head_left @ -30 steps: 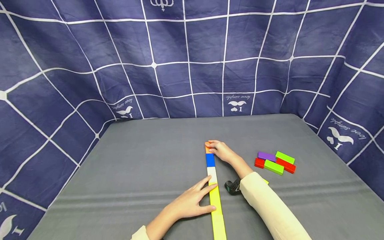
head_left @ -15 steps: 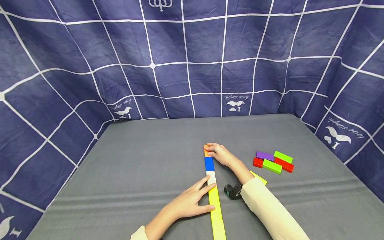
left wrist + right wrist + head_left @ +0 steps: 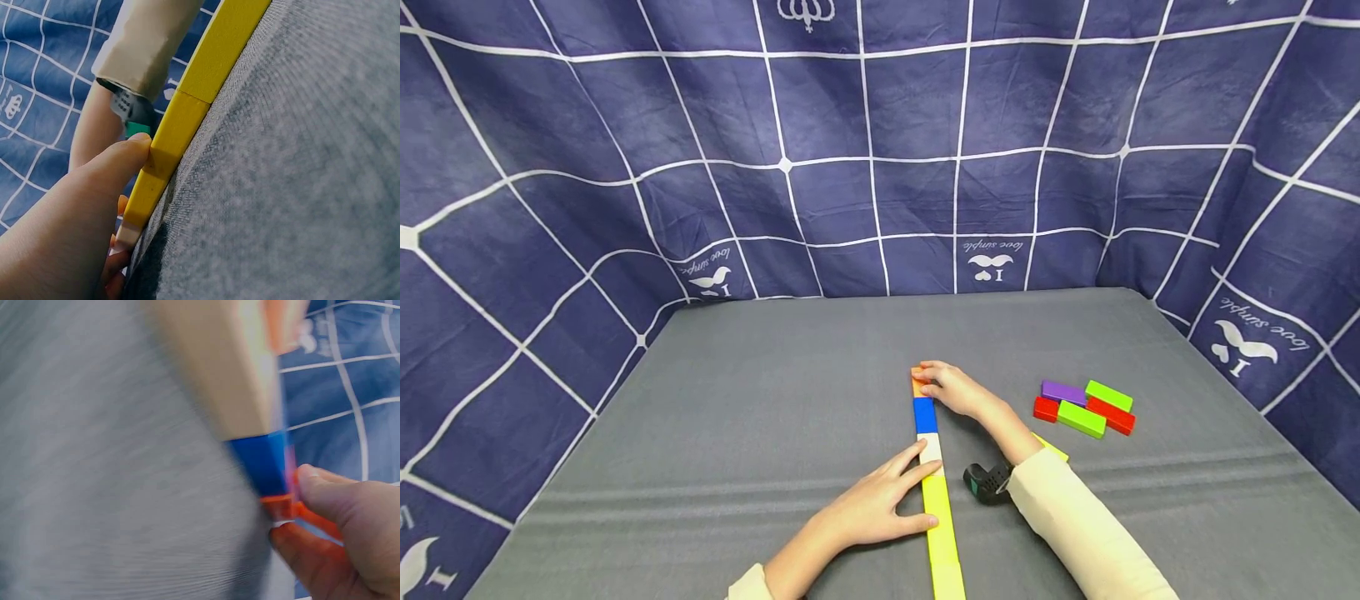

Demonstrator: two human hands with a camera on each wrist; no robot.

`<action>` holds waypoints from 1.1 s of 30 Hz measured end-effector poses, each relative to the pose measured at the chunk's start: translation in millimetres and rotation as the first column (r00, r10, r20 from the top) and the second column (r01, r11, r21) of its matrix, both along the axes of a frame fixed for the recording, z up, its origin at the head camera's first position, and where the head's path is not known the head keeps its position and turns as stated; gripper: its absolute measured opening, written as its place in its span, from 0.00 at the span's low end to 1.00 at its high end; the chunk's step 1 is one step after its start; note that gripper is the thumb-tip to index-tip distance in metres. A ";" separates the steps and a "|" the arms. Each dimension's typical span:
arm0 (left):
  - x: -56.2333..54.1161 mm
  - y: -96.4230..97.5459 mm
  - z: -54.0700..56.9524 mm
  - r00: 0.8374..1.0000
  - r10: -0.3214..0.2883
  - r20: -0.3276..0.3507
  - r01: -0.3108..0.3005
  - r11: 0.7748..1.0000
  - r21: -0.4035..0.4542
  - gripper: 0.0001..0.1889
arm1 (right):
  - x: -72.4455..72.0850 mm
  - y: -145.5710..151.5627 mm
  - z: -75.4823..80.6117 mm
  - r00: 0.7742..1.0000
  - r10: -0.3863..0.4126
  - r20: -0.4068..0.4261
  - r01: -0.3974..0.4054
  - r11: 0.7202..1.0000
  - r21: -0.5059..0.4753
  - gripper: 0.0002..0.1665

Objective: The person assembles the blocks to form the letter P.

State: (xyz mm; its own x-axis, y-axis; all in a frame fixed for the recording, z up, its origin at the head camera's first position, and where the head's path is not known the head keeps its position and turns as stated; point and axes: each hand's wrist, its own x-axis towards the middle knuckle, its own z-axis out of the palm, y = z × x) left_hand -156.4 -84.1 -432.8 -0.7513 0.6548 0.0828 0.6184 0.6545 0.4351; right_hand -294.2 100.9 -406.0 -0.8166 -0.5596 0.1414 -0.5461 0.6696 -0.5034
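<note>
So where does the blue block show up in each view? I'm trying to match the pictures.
Head: lower half, slightly right of centre, between the white block and the orange block; blue block.
Left wrist: not visible.
Right wrist: right of centre, near mid-height, just above the orange block; blue block.
Shared landmark: the navy curtain with white grid lines, in all three.

Orange block (image 3: 917, 387) was in right hand (image 3: 955, 390); toward left hand (image 3: 876, 504), blue block (image 3: 926, 415), white block (image 3: 932, 449), yellow blocks (image 3: 937, 498). Cloth (image 3: 917, 196) beyond grip was navy, white grid; tabletop (image 3: 760, 383) below grip, grey.
</note>
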 end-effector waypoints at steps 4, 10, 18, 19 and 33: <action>-0.5 -0.2 0.0 1.000 -0.001 0.000 0.001 1.000 0.003 0.33 | 3.0 4.3 13.7 1.000 -0.005 0.011 0.006 1.000 -0.020 0.20; 0.8 0.2 -0.5 1.000 0.007 0.017 -0.007 1.000 0.010 0.33 | 15.4 20.2 29.6 0.996 -0.083 -0.022 0.081 0.993 -0.083 0.21; 1.8 -1.5 0.4 1.000 0.019 0.016 -0.019 1.000 0.003 0.33 | 37.3 50.3 36.3 0.972 -0.224 -0.070 0.215 0.969 -0.121 0.22; 1.9 -1.5 0.5 1.000 0.019 0.014 -0.019 1.000 0.002 0.33 | 40.0 54.5 36.6 0.968 -0.240 -0.075 0.230 0.965 -0.128 0.23; 2.7 -1.9 2.0 1.000 0.010 -0.008 -0.009 1.000 0.003 0.33 | 88.3 123.2 20.5 0.903 -0.392 -0.177 0.367 0.916 -0.160 0.24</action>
State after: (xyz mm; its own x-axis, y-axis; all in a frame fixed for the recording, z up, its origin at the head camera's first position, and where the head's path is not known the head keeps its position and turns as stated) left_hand -153.7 -86.0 -430.8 -0.7568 0.6474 0.0908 0.6156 0.6591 0.4320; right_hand -205.9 224.1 -385.6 -0.9105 -0.1813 0.3716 -0.3606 0.7878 -0.4993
